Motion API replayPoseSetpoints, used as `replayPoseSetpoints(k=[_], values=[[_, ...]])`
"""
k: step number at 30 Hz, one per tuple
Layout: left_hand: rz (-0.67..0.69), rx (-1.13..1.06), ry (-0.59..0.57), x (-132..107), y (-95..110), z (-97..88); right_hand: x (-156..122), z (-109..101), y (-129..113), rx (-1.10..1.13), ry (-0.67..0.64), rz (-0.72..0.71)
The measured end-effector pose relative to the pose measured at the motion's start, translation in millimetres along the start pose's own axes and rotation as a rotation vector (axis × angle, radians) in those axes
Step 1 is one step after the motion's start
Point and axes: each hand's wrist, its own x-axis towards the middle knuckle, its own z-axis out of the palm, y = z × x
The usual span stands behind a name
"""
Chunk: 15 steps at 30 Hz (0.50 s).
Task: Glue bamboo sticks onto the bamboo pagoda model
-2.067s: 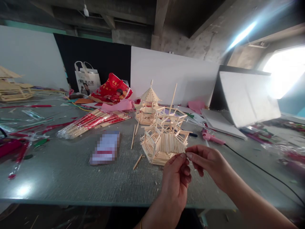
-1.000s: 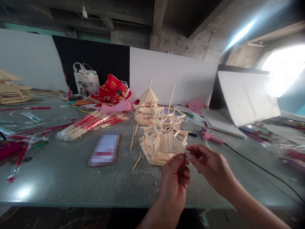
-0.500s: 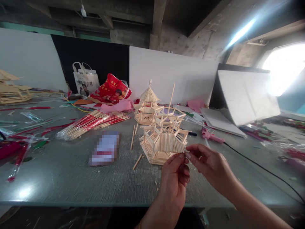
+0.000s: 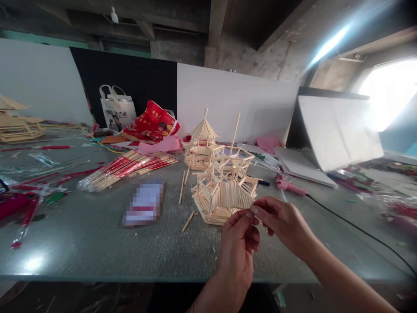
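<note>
My left hand (image 4: 239, 237) and my right hand (image 4: 285, 224) meet fingertip to fingertip in front of a pavilion model (image 4: 224, 195) built of thin wooden sticks. Both hands are closed in a pinch; whatever lies between the fingertips is too small or hidden to name. The model's near side has a slatted panel, and a single long stick (image 4: 235, 132) rises from its upper frame. Behind it stands a second stick pavilion (image 4: 202, 141) with a pointed roof. A short loose stick (image 4: 188, 221) and a longer one (image 4: 181, 187) lie to the left of the model.
A pink glue gun (image 4: 289, 186) with a black cord lies to the right. On the left are a blurred-out phone-like slab (image 4: 143, 203) and bundled sticks in plastic (image 4: 114, 171). A red bag (image 4: 153, 124) and a white tote (image 4: 117, 111) stand at the back.
My right fingertips have shifted slightly left and closed in against the left ones. The pale bit seen between them before is now covered. The models have not moved.
</note>
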Motion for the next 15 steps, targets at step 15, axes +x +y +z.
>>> replayPoseSetpoints(k=[15], values=[[0.018, 0.054, 0.011, -3.2, 2.3, 2.2, 0.6, 1.0, -1.3, 0.181, -0.025, 0.020]])
